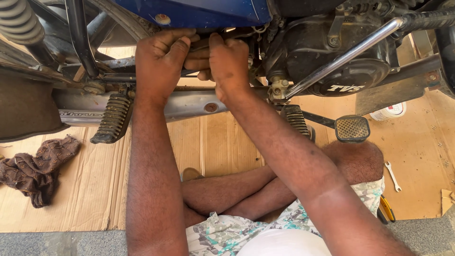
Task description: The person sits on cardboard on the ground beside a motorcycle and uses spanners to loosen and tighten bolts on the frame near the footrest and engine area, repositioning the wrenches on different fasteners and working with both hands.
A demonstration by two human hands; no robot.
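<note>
Both hands, left hand [159,64] and right hand [227,64], grip under the blue panel [199,12], footrest [111,118] and kick lever [346,57] crowding.

The motorcycle [284,52] stands side-on above a sheet of cardboard, its blue side panel [199,12] along the top edge and black engine casing [341,61] to the right. Just below the panel, by the frame, both hands press together on a small part that stays hidden behind the fingers.

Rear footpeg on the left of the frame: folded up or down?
Down. The ribbed footpeg hangs from its bracket, its free end pointing at the cardboard, not tucked against the frame.
</note>
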